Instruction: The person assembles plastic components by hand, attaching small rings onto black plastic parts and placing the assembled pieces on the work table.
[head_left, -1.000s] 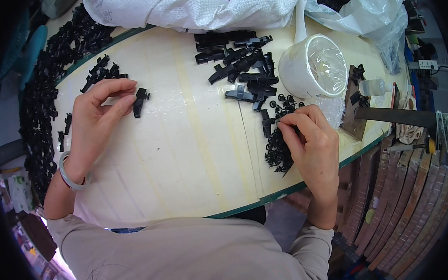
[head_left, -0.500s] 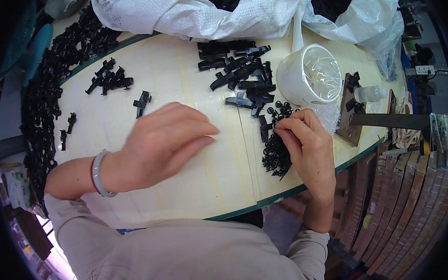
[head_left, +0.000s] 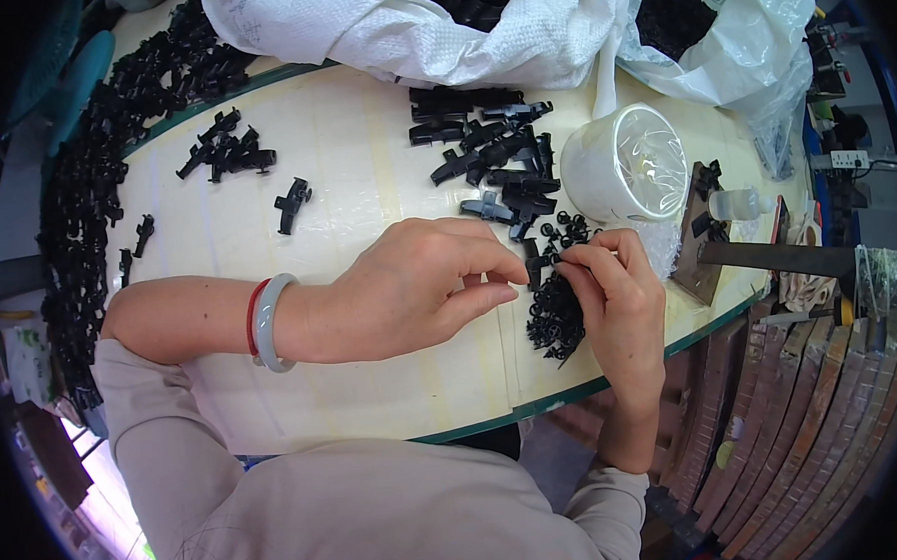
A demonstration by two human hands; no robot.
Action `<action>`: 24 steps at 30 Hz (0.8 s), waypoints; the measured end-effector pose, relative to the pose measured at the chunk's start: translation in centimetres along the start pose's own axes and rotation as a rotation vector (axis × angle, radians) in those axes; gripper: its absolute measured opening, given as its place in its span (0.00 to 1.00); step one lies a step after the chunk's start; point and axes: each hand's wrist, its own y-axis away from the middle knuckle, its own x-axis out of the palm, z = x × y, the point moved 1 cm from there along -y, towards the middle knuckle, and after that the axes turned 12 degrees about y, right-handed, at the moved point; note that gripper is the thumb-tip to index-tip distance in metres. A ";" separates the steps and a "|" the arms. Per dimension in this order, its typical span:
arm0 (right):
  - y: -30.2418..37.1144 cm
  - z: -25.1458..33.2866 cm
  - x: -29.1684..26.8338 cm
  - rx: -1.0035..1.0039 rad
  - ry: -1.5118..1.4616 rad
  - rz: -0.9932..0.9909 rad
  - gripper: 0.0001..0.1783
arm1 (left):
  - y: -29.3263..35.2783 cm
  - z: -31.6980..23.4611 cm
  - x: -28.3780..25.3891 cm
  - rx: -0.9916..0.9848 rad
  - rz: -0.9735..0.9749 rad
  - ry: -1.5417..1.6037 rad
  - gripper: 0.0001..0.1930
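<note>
The right hand (head_left: 621,294) is covering part of the pile of tiny black plastic parts (head_left: 552,320), whose shapes are blending together, and its fingers (head_left: 581,259) are hiding anything between them. The left hand (head_left: 419,286) is concealing some of its own folded fingers. The upper edge is cutting off the white woven sack (head_left: 519,52), while crinkled clear film (head_left: 654,166) is obscuring the white tub (head_left: 591,164) inside.
</note>
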 end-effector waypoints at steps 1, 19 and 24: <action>-0.1 0.0 0.1 0.017 0.019 0.012 0.08 | 0.0 0.0 0.0 -0.017 0.000 0.001 0.08; 2.3 2.8 0.2 -0.186 -0.298 -0.270 0.15 | -0.3 -0.5 -0.1 -0.584 0.160 0.780 0.14; 2.4 2.7 1.0 -0.220 -0.373 -0.346 0.16 | -0.3 -0.4 -0.1 -0.640 0.180 0.816 0.13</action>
